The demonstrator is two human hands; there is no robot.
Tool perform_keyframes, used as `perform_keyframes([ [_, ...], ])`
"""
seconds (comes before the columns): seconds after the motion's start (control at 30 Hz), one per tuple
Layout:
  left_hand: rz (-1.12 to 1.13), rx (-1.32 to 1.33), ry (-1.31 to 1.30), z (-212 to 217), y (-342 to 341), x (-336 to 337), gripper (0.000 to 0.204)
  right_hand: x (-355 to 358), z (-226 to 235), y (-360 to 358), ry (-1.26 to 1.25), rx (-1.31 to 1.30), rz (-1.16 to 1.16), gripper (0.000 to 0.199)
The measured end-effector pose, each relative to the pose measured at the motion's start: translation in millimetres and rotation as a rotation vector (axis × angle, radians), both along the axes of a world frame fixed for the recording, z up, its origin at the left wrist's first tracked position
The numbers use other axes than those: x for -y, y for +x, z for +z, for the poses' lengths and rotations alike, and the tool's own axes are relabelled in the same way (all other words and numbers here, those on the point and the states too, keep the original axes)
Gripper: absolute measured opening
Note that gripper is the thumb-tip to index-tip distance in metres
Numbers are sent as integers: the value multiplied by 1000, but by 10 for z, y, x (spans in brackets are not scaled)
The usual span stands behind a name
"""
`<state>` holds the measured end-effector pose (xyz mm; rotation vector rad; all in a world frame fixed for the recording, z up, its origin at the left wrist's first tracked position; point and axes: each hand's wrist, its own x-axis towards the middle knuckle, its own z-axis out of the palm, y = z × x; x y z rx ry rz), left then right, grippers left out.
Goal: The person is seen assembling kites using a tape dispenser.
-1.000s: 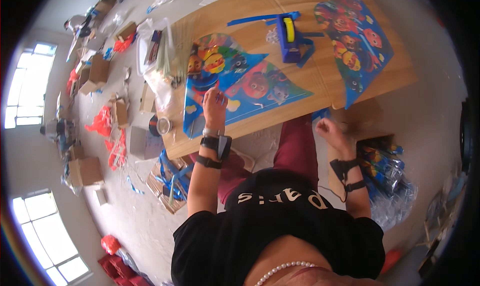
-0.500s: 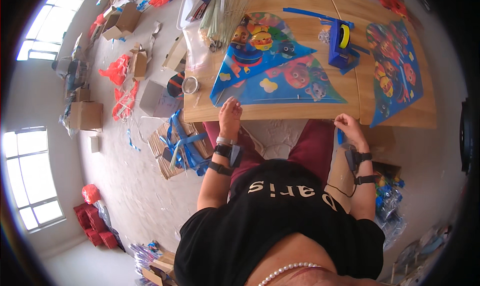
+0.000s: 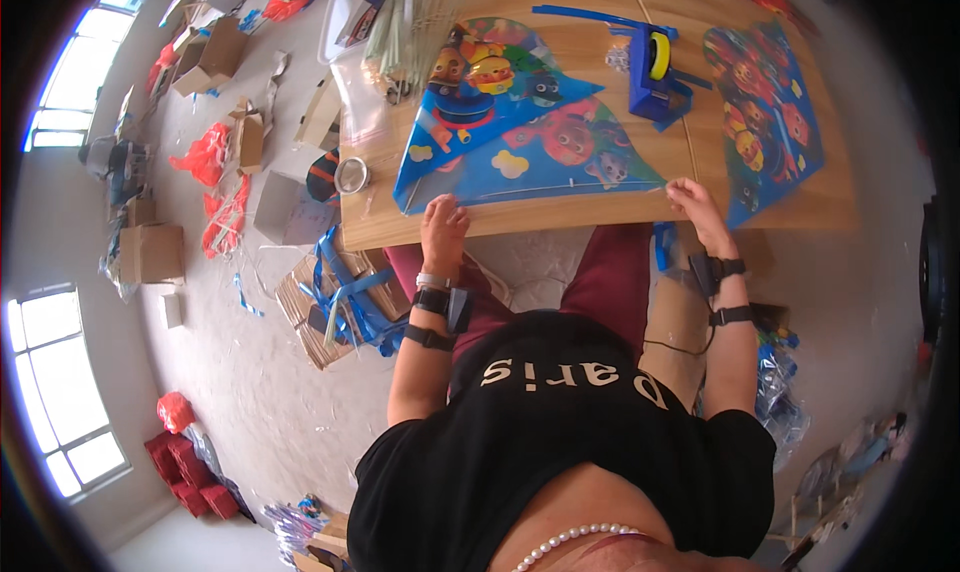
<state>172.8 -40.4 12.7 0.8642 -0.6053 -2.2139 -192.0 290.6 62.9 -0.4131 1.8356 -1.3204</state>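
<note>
A blue cartoon-printed kite (image 3: 520,137) lies flat on the wooden table (image 3: 600,212). My left hand (image 3: 443,224) rests on its near left edge, fingers spread on the sheet. My right hand (image 3: 695,204) presses the kite's near right corner at the table's front edge. A thin stick runs along the kite's lower edge between my hands. Beyond the kite stands a blue tape dispenser (image 3: 655,72) with a yellow roll. A second printed kite (image 3: 765,122) lies to the right.
A bundle of thin sticks (image 3: 410,32) and a small round tin (image 3: 352,175) sit at the table's left end. Cardboard boxes (image 3: 150,252), orange plastic scraps (image 3: 210,157) and blue strips (image 3: 345,292) litter the floor on the left. Packaged kites (image 3: 780,392) lie on the right.
My view has shifted so the table sits higher and nearer. Both hands have come up onto the blue kite's near edge, the right one rising from below the table.
</note>
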Motion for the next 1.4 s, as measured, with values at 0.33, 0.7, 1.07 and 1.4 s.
perform_keyframes([
  [0.33,13,398,-248,-119,-177,28,11,224,-329,-93,187,-597,-5,9],
  [0.7,-65,683,-616,-194,-174,29,21,245,-460,-58,303,-757,-54,28],
  [1.07,-52,793,-651,-356,-185,96,34,234,-732,-201,233,-897,-36,27],
  [1.4,21,860,-674,-392,-225,27,31,248,-719,-204,328,-814,-30,24],
])
